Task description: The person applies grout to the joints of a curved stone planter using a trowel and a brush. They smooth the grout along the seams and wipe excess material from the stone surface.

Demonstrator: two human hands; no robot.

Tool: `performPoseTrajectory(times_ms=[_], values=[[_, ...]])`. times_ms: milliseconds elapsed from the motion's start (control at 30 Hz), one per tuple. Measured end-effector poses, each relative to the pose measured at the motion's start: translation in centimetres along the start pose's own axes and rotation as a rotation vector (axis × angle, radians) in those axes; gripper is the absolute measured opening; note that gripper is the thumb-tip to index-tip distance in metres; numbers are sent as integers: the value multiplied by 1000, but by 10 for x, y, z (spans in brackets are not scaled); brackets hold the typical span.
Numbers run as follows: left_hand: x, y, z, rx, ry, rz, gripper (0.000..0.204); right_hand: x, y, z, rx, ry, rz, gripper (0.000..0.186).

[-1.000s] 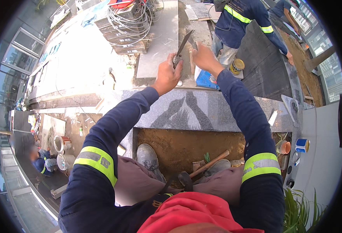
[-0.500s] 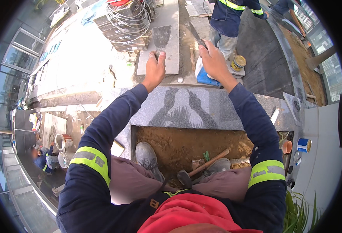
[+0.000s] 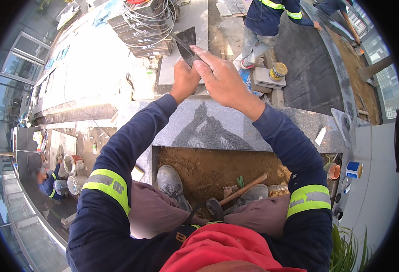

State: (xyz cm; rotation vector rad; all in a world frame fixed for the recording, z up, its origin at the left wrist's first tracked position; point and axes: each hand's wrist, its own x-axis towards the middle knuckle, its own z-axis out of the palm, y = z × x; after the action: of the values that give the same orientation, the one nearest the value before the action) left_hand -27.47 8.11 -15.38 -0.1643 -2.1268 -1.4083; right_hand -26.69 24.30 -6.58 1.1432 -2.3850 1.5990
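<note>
My left hand (image 3: 185,80) is closed round the handle of a wide, flared putty knife (image 3: 190,35), its blade pointing up and away. Close against it, my right hand (image 3: 224,84) grips a narrow-bladed tool (image 3: 180,44) whose blade lies across the wide one; its handle is hidden by my fingers. Both hands are raised above a grey granite slab (image 3: 263,131), which carries their shadows. Below, between my feet, a hammer with a wooden handle (image 3: 245,188) lies in a soil-filled opening (image 3: 208,165), beside a brush-like piece (image 3: 230,190).
Ahead left stand stacked dark blocks (image 3: 149,47) topped with coiled wire (image 3: 138,22). A co-worker (image 3: 265,20) stands ahead right, near a yellow can (image 3: 278,70) on a concrete block (image 3: 267,80). Another person (image 3: 52,185) crouches far left by white buckets (image 3: 75,163). A blue-white can (image 3: 354,170) sits right.
My right hand has moved left with the narrow tool, bringing its blade onto the putty knife. The left hand has shifted slightly right and tilted. The co-worker ahead has stepped a little.
</note>
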Motion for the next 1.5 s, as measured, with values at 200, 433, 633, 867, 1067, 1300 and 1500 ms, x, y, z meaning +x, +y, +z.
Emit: performPoseTrajectory(times_ms=[200, 433, 633, 867, 1067, 1300, 1500], values=[[-1, 5, -6, 201, -173, 60, 15, 26, 56, -16, 5, 100, 212, 48], [12, 19, -14, -170, -106, -459, 40, 0, 59, -15, -87, 133, 201, 49], [-50, 7, 31, -557, -497, -896, 26, -44, 90, -55, -149, -43, 315, 54], [-127, 39, 111, -461, -944, -1069, 24, -165, 155, -142, -723, -128, 306, 46], [-174, 21, 198, -128, -1114, -888, 38, -293, 122, -160, -785, -335, 635, 38], [-167, 4, 203, 514, -1125, -6, 43, -332, 127, -134, -875, -250, 614, 33], [-146, -18, 211, 614, -1200, 152, 41, -308, 133, -121, -912, -288, 618, 27]])
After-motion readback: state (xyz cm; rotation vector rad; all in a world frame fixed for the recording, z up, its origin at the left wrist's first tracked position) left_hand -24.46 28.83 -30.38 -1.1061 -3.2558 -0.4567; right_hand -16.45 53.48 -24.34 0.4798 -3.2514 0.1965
